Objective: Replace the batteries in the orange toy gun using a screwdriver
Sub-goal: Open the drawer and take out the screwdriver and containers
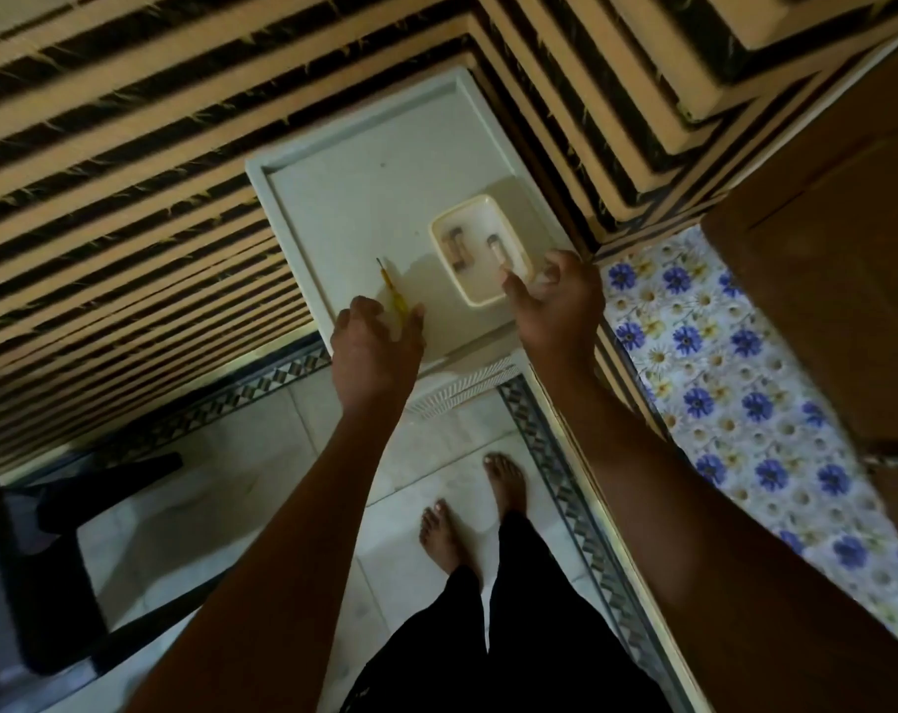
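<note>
A small yellow-handled screwdriver (pixel 394 293) lies on a white plastic stool top (pixel 354 198), its tip pointing away from me. My left hand (pixel 375 347) is over its handle end, fingers curled around it. A small cream tray (pixel 480 249) sits on the stool's right side with batteries (pixel 457 247) inside. My right hand (pixel 555 301) hovers at the tray's near right corner, fingers spread and relaxed, the thumb over the rim. The orange toy gun is not in view.
Striped black-and-tan steps (pixel 128 146) surround the stool on the left and behind. A floral-covered surface (pixel 735 378) and a brown wooden panel (pixel 822 249) are at the right. A dark chair (pixel 35 558) stands lower left. My bare feet (pixel 472 506) are on the tiled floor.
</note>
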`<state>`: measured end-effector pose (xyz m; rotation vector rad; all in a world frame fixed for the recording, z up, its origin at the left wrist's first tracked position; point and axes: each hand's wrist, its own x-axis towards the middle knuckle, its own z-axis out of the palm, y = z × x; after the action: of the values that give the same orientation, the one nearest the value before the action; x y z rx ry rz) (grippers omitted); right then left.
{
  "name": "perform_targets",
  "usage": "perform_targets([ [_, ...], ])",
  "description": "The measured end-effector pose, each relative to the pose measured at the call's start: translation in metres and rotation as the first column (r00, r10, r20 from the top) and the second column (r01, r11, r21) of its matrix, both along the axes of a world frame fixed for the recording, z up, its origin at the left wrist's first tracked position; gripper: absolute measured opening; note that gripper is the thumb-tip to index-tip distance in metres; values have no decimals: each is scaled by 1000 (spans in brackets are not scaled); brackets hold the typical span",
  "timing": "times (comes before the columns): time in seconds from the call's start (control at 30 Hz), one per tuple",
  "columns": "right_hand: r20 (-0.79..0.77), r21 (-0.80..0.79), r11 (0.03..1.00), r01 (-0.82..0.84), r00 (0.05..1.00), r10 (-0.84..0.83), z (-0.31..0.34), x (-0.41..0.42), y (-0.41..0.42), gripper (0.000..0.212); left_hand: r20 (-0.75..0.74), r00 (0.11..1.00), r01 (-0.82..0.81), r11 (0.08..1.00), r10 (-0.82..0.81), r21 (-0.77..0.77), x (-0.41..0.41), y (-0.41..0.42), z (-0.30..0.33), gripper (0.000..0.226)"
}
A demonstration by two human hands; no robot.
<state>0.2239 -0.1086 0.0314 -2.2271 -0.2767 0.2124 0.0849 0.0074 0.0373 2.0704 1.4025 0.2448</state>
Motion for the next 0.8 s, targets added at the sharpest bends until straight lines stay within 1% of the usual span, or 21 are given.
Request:
perform_targets([
  [0.07,-103,-75,995,-63,993,55,-6,16,10,60,-67,997,-25,999,24,-20,12,-1,2,48],
  [0.13,-168,-133,983,-129,980,106,-8,24,16,56,-115,990,-85,995,80,-46,21,0,4,40],
  [0.2,-202,-123,985,-124,975,97,-8,28,16,55,-121,984,-141,986,130,-84,23,3,4,31],
  [0.33,-284,-52,991,-125,953,106,-1,33,12,49,-28,982,-188,959,186,-212,22,9,4,3],
  [0.4,-317,-39,990,-139,941,119,5,34,10,44,36,976,-197,945,213,-262,18,4,11,5],
  [0.5,-372,-21,985,-170,916,151,13,31,6,39,94,965,-202,922,245,-330,7,-8,22,7],
  [0.57,-415,37,981,-188,890,187,18,23,0,36,151,944,-217,897,293,-385,-6,-18,31,5],
  [0.67,-454,135,966,-223,852,260,33,5,-13,35,258,888,-222,846,381,-486,-29,-37,45,13],
  [0.8,-480,270,918,-290,786,389,67,-33,-32,33,337,797,-246,778,502,-578,-72,-77,74,10],
])
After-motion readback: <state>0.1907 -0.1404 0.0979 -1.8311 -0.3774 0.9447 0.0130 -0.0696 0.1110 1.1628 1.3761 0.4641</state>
